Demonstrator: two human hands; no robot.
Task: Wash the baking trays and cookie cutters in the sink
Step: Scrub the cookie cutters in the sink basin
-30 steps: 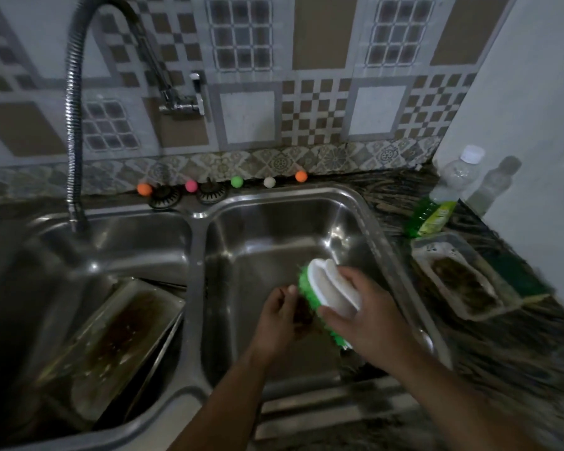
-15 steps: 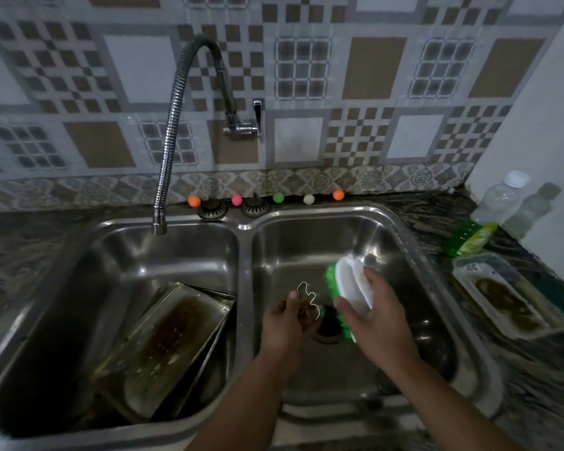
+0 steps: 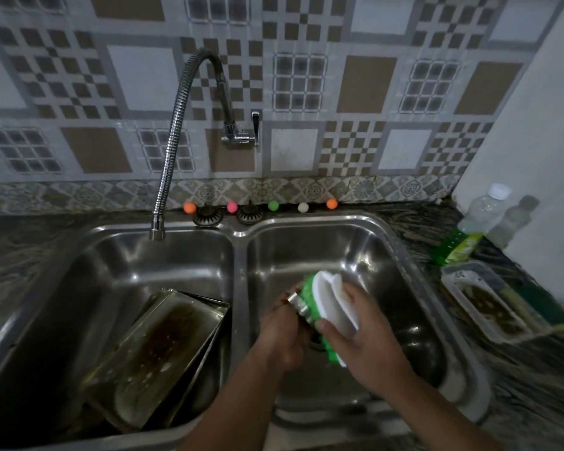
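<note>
Cookie cutter (image 3: 298,305), a thin metal band, is over the right basin of the double sink (image 3: 401,255), gripped by the curled fingers of the left hand (image 3: 282,333). The right hand (image 3: 368,346) wraps its fingers round a green-and-white scrub brush (image 3: 326,304) pressed against it. Dirty baking trays (image 3: 163,349) lean in the left basin.

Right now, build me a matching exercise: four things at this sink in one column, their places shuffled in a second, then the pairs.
Things:
1. baking trays
2. scrub brush
3. cookie cutter
4. soap bottle

Places:
A. in the left hand
B. on the counter by the right wall
C. in the left basin
D. in the right hand

Pairs: 1-C, 2-D, 3-A, 4-B
</note>
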